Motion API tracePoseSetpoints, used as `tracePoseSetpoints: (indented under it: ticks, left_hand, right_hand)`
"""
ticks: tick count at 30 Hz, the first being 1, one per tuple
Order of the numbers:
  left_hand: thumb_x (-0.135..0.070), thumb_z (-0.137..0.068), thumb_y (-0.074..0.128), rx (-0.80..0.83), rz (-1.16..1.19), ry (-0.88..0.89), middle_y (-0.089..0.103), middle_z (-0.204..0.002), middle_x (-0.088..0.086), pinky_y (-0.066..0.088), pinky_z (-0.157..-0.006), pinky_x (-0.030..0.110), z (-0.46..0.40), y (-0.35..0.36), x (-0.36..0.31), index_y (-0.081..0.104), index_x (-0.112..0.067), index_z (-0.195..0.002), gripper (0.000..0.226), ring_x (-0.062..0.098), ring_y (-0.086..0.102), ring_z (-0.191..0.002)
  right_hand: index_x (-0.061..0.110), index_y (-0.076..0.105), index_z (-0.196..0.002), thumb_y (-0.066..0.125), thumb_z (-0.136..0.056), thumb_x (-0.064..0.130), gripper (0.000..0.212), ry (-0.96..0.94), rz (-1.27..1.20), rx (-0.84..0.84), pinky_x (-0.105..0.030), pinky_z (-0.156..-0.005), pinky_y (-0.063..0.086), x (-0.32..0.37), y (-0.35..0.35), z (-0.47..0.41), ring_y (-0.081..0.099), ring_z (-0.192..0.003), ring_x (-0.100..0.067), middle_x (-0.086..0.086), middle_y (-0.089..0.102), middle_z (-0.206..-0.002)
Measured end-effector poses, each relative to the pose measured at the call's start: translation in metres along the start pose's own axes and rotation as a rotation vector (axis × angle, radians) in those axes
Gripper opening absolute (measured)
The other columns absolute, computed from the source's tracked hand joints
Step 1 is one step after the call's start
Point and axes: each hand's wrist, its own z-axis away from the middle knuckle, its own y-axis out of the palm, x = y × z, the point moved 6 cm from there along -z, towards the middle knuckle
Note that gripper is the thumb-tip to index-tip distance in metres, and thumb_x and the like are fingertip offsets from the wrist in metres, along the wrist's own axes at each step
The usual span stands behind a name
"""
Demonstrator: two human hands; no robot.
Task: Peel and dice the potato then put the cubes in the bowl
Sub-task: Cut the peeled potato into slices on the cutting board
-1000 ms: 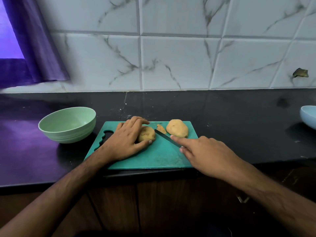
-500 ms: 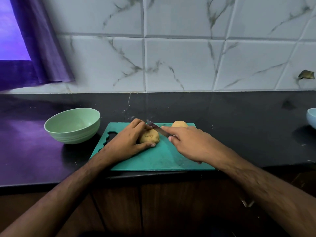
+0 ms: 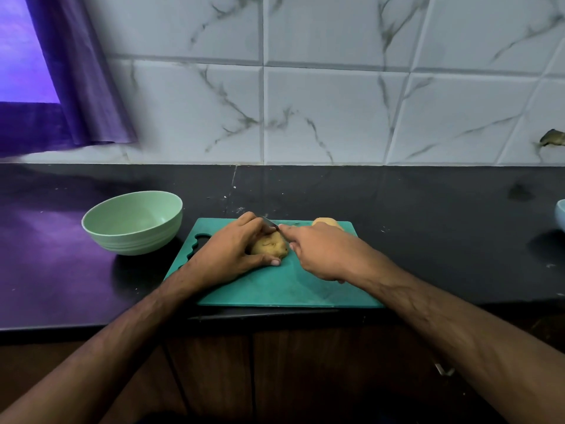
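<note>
A peeled potato half [image 3: 270,246] lies on the teal cutting board [image 3: 284,289]. My left hand [image 3: 232,250] grips it from the left, fingers arched over its top and thumb at its near side. My right hand [image 3: 324,255] holds a knife [image 3: 270,223], whose blade tip shows above the potato half beside my left fingers; the handle is hidden in my fist. A second potato half [image 3: 327,223] sits at the board's far right, partly hidden behind my right hand. The pale green bowl [image 3: 134,223] stands to the left of the board and looks empty.
The board lies at the front edge of a black counter [image 3: 428,209] backed by a marble-tiled wall. A light blue bowl [image 3: 561,218] shows at the right edge. A purple curtain [image 3: 76,87] hangs at the far left.
My right hand has moved left with the knife, from the board's middle to over the potato half held by my left hand. The small slice seen earlier is now hidden.
</note>
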Motion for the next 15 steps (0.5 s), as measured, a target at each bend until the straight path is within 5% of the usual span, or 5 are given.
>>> tracePoseSetpoints:
  ticks: [2,5,8,11,15]
  left_hand:
    - [-0.064,-0.076,0.075,0.004,-0.003,0.002,0.043,-0.103,-0.028,0.037,-0.078,0.01,0.001,0.001,0.001,0.059,-0.027,-0.123,0.061,-0.01,0.05,-0.094]
    - [-0.069,-0.074,0.072,0.007,-0.032,-0.015,0.044,-0.103,-0.023,0.044,-0.078,0.022,0.0,0.001,0.002,0.058,-0.029,-0.122,0.064,-0.002,0.053,-0.091]
    - [-0.074,-0.073,0.069,0.01,-0.056,-0.024,0.045,-0.106,-0.02,0.049,-0.079,0.03,0.0,0.002,0.002,0.058,-0.031,-0.123,0.067,0.004,0.056,-0.091]
    - [-0.073,-0.073,0.069,0.002,-0.067,-0.019,0.045,-0.107,-0.019,0.046,-0.076,0.027,0.0,0.002,0.001,0.059,-0.029,-0.124,0.068,0.004,0.055,-0.09]
    - [-0.072,-0.074,0.07,0.012,-0.079,-0.032,0.046,-0.108,-0.017,0.044,-0.074,0.025,0.0,0.001,0.002,0.058,-0.028,-0.125,0.067,0.002,0.054,-0.088]
  right_hand:
    - [0.031,0.03,-0.158,0.034,-0.109,0.021,0.051,0.006,-0.005,0.013,-0.03,-0.05,0.036,0.004,0.005,-0.005,0.031,-0.054,-0.007,-0.006,0.062,-0.118]
    - [0.032,0.023,-0.161,0.032,-0.11,0.024,0.052,0.006,-0.022,0.027,-0.029,-0.05,0.034,0.002,0.015,-0.01,0.033,-0.057,-0.008,-0.01,0.057,-0.137]
    - [0.037,0.019,-0.161,0.028,-0.111,0.029,0.052,0.019,-0.068,0.033,-0.035,-0.066,0.045,-0.004,0.023,0.003,0.043,-0.066,-0.013,-0.007,0.06,-0.115]
    - [0.043,0.011,-0.161,0.026,-0.111,0.034,0.053,0.035,-0.059,0.029,-0.03,-0.056,0.036,-0.011,0.027,0.036,0.04,-0.064,-0.007,0.008,0.042,-0.081]
    - [0.046,0.0,-0.159,0.024,-0.111,0.039,0.054,0.062,0.001,0.018,-0.027,-0.057,0.038,-0.016,0.029,0.078,0.045,-0.069,-0.007,0.007,0.043,-0.08]
